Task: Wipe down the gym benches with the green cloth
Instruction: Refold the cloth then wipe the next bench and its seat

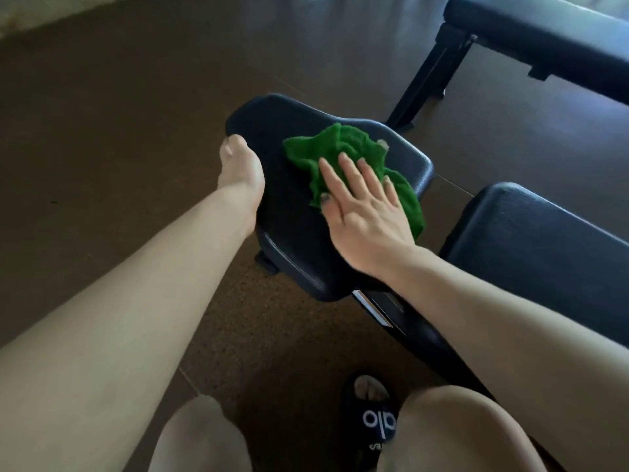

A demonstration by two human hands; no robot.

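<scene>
A crumpled green cloth [343, 155] lies on the black padded seat [286, 219] of a gym bench in the middle of the view. My right hand [360, 206] presses flat on the cloth, fingers straight and spread, covering its near part. My left hand [240, 172] grips the seat's left edge, with the fingers curled under the pad and hidden. The bench's long back pad [544, 247] runs off to the right.
A second black bench [531, 39] with a metal leg frame [425, 80] stands at the upper right. Brown rubber floor surrounds the benches. My knees and a black slide sandal [374, 420] sit at the bottom, close to the bench's metal base [391, 311].
</scene>
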